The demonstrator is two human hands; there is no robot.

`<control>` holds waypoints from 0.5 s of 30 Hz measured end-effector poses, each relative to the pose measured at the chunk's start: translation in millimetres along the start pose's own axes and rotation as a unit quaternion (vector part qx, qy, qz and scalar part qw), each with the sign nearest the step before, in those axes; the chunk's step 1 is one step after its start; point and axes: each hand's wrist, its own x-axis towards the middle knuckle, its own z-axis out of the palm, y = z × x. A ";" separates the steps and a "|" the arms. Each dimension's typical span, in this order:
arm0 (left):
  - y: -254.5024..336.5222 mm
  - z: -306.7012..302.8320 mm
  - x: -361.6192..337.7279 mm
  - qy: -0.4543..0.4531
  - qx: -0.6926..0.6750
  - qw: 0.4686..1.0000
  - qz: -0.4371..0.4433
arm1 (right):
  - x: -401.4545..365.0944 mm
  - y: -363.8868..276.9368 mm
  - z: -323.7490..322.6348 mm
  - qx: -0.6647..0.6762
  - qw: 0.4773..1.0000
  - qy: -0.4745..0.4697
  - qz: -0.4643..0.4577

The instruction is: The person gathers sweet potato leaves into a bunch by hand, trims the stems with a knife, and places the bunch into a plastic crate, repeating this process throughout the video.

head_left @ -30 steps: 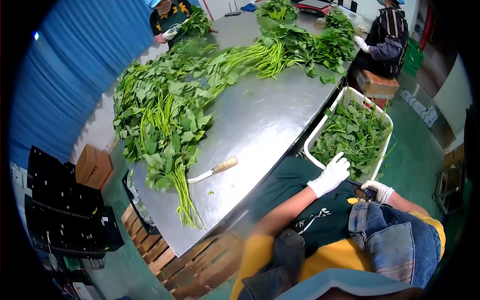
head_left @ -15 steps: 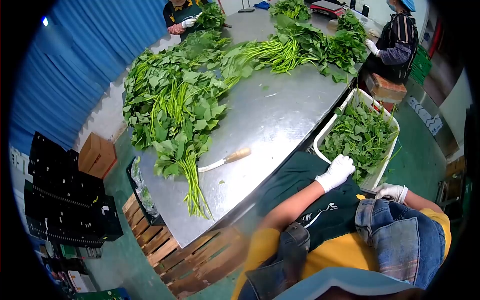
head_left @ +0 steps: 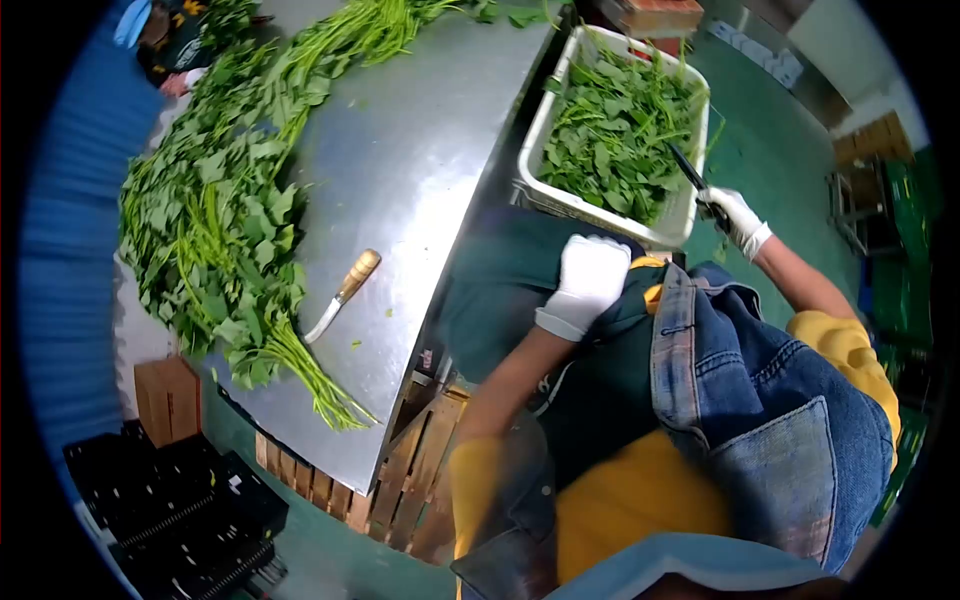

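My right hand (head_left: 738, 220), in a white glove, is closed around a slim black object (head_left: 690, 170). That object points up and left over the near right rim of the white crate (head_left: 535, 170); its kind I cannot make out. My left hand (head_left: 595, 275), also gloved, is curled closed against the dark green apron (head_left: 500, 275), near its yellow trim. What its fingers hold, if anything, is hidden. Cut leafy greens (head_left: 615, 140) fill the crate. On the metal table (head_left: 400, 150), a curved knife with a wooden handle (head_left: 355, 275) lies beside a long heap of leafy stems (head_left: 220, 220).
At the top left, another person's dark clothing (head_left: 175, 45) shows beside the heap. Black crates (head_left: 190, 510) and a cardboard box (head_left: 168, 400) stand on the floor at left. A wooden pallet (head_left: 420, 480) lies under the table's near end.
My right hand has risen from beside my waist to the right of the crate, and the black object now shows in it. My left hand stays closed at the apron. The view has turned.
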 end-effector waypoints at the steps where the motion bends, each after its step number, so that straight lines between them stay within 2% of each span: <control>1: -5.3 4.3 9.3 -0.013 -0.046 0.999 0.011 | 3.4 1.9 -5.4 -0.039 0.999 -0.010 -0.014; 3: -9.3 4.4 14.4 -0.040 0.046 0.991 0.122 | 3.5 7.6 -4.4 -0.051 0.997 -0.065 -0.002; 4: -13.7 0.4 14.0 -0.017 -0.043 0.989 0.142 | -5.8 4.0 4.4 -0.018 0.992 -0.122 0.000; 5: -24.1 2.7 17.6 -0.067 -0.095 0.978 0.175 | -13.9 1.3 12.6 0.016 0.983 -0.181 0.001; 6: -25.1 -11.5 19.1 -0.109 -0.143 0.971 0.155 | -11.7 9.2 15.7 -0.012 0.981 -0.191 0.000; 7: -23.4 -25.1 22.4 -0.151 -0.187 0.961 0.134 | -9.6 13.3 18.0 -0.027 0.970 -0.243 0.005; 10: -21.8 -31.7 31.3 -0.188 -0.122 0.967 0.119 | -4.7 39.6 18.4 0.007 0.945 -0.319 0.067; 11: -21.6 -33.7 35.4 -0.200 -0.077 0.970 0.117 | 7.0 67.6 6.0 0.004 0.950 -0.300 0.083; 12: -42.1 -6.2 35.5 -0.167 -0.053 0.966 0.189 | 23.9 101.2 -16.9 -0.067 0.930 -0.361 -0.030; 14: -45.5 2.0 36.1 -0.147 -0.044 0.966 0.210 | 4.2 77.3 -27.4 -0.022 0.928 -0.357 0.105; 15: -47.4 7.3 36.7 -0.123 -0.036 0.965 0.229 | 0.0 73.8 -36.9 0.002 0.920 -0.378 0.108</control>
